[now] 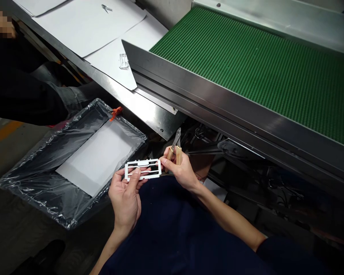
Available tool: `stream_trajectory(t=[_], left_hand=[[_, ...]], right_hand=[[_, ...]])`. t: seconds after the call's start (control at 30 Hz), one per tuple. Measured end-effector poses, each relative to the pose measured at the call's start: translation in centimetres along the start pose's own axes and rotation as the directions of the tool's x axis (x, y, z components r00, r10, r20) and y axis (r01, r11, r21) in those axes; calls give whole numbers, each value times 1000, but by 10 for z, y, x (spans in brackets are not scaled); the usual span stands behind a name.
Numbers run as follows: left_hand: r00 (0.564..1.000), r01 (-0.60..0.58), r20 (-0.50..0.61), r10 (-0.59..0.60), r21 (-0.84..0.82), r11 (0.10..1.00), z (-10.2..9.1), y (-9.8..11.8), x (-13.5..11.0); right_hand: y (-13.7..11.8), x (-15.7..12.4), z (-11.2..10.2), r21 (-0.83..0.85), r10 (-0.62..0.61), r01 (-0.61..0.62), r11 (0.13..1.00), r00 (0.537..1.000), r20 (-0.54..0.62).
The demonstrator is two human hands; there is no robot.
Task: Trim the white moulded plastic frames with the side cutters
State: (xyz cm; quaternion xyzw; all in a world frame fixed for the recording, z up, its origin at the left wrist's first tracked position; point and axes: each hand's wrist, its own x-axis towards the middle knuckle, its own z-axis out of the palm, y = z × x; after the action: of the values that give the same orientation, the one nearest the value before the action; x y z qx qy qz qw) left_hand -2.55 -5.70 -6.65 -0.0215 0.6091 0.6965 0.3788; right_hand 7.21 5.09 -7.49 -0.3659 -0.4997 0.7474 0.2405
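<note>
A white rectangular plastic frame (143, 163) with thin inner bars lies across the fingers of my left hand (126, 194), the thumb pressed on its front. My right hand (182, 168) is closed around a pair of nippers (177, 151) with tan handles, their metal jaws pointing up and away from me. The thumb and fingertips of my right hand are at the right end of the plastic frame. Both hands are in front of my dark blue clothing, just right of a plastic-lined bin.
The lined bin (71, 223) has a white sheet (97, 156) inside and an orange tie (116, 113) at its rim. A green conveyor belt (255, 65) runs behind a metal side rail (206, 91). Small white parts (124, 61) lie on the paper-covered metal table (151, 114). Another person's dark sleeve (23, 91) is at left.
</note>
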Motion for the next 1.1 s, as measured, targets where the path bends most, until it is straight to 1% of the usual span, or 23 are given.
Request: stream_trajectory(t=[0.07, 0.17, 0.23, 0.3, 0.43, 0.57, 0.73, 0.83, 0.87, 0.93, 1.0, 1.03, 1.1], left_hand=[[998, 42, 49, -44, 31, 999, -3, 4, 10], [979, 96, 167, -117, 129, 987, -10, 14, 28], [958, 93, 250, -143, 203, 975, -13, 23, 40], [939, 71, 308, -150, 253, 965, -14, 30, 48], [927, 48, 341, -158, 309, 950, -10, 40, 56], [916, 30, 366, -161, 338, 941, -9, 41, 58], [929, 11, 351, -121, 300, 954, -10, 35, 60], [948, -20, 313, -60, 245, 969, -7, 29, 60], [962, -41, 274, -17, 205, 978, -5, 28, 61], [983, -106, 159, 90, 95, 990, 0, 27, 64], [983, -176, 56, 176, -12, 984, 4, 29, 69], [979, -203, 25, 204, -50, 978, 6, 31, 72], [973, -232, -1, 233, -90, 969, 7, 36, 78]], right_hand=[[0, -1, -2, 4, 4, -4, 1000, 1000, 1], [1, -3, -4, 38, 27, -28, 999, 999, 24], [3, -4, -5, 51, 41, -43, 998, 998, 47], [5, -5, -5, 53, 44, -47, 998, 997, 62], [7, -5, -4, 39, 25, -28, 999, 997, 73], [5, -5, -5, 5, 13, -13, 1000, 998, 62], [4, -6, -4, -25, 29, -27, 999, 999, 46], [6, -4, -1, -15, 12, -12, 1000, 1000, -7], [8, -2, 1, -5, 2, -2, 1000, 999, -34], [10, 3, 5, 28, -16, 18, 999, 997, -76], [12, 9, 8, 58, -28, 34, 998, 995, -94], [12, 11, 10, 66, -30, 36, 997, 995, -94], [11, 15, 12, 60, -31, 36, 998, 996, -89]])
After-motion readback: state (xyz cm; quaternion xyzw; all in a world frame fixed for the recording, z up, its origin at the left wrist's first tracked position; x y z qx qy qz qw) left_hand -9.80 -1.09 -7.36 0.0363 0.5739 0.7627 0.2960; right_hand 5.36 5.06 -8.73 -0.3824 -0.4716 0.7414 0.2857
